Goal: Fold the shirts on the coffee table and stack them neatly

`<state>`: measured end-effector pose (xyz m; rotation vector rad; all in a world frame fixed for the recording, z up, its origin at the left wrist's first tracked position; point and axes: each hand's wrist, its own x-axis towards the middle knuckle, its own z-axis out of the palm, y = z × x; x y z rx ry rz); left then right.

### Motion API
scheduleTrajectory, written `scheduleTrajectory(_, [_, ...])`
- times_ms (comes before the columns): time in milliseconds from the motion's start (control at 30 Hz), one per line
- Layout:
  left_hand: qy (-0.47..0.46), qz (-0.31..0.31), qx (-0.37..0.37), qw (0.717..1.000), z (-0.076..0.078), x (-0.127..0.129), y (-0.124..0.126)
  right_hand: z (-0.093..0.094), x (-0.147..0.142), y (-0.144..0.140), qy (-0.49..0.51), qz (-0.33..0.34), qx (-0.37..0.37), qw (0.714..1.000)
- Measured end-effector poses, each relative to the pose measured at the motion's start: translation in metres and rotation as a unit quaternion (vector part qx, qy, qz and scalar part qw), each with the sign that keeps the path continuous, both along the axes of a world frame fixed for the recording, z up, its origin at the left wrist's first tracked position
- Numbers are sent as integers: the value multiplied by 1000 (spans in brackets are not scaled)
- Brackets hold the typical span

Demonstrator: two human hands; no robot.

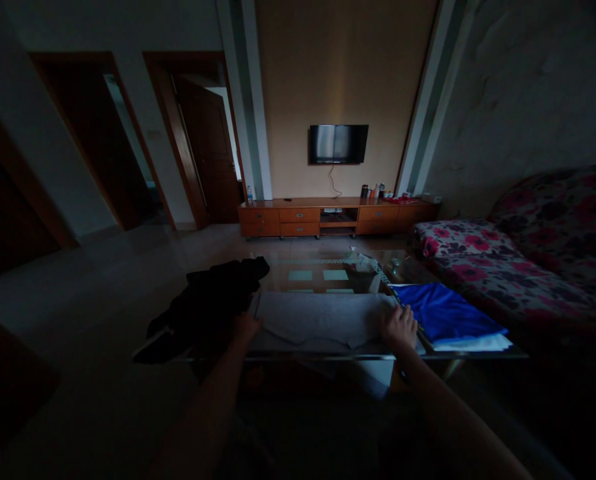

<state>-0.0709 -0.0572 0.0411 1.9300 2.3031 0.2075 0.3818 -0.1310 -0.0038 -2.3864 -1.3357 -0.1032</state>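
The grey cloth (323, 321) lies in a wide, flat band near the worktop's (277, 268) front edge. The left hand (248, 328) and right hand (401, 327) stand well apart, one at each end, probably to hold it straight; whether either grips cannot be told. Black cloth (213, 293) and blue cloth (445, 310) flank it, seemingly leaving it room.

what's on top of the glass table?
Black cloth at left, grey cloth between left hand and right hand, blue cloth at right. Tabletop under the cloths is covered.
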Motion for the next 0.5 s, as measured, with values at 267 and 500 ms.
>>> scheduleTrajectory(267, [-123,30,-28,992,11,-4,21,39,-64,32,201,148,86,965])
scheduleTrajectory(500, [-194,-55,30,979,25,12,22,43,-123,51,370,312,56,873])
